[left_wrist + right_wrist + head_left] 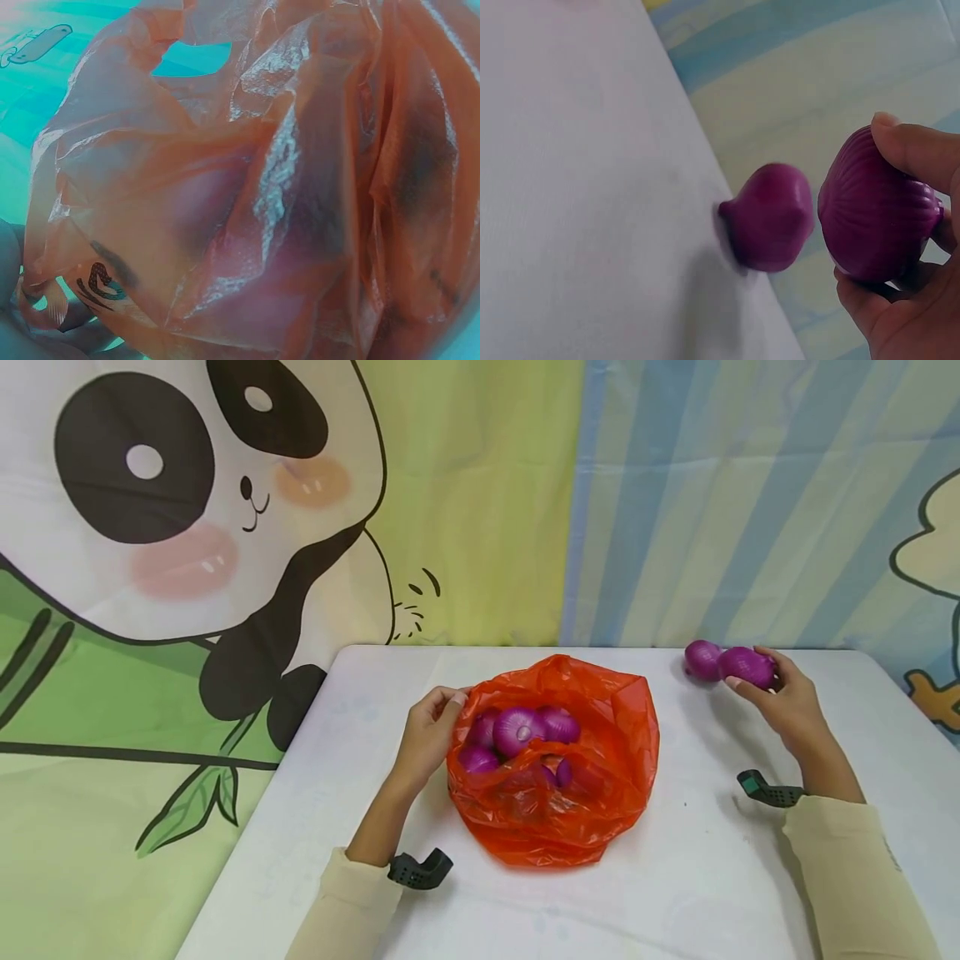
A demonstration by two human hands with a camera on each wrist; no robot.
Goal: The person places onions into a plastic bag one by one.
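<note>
An orange-red plastic bag (555,827) lies open-mouthed in the middle of the table, with several purple onions (519,732) inside. My left hand (429,731) pinches the bag's left rim between thumb and fingers. In the left wrist view the thin plastic (187,195) fills most of the picture, and onions show only dimly through it. At the table's far right, my right hand (791,702) grips a purple onion (747,667) between thumb and fingers. The right wrist view shows that held onion (877,206) close beside another onion (772,217), which sits at the table's far edge.
The white table (720,877) runs back to a printed cloth backdrop (480,510) with a panda on its left part. A black wrist camera (422,869) is worn on the left wrist, another camera (768,790) on the right.
</note>
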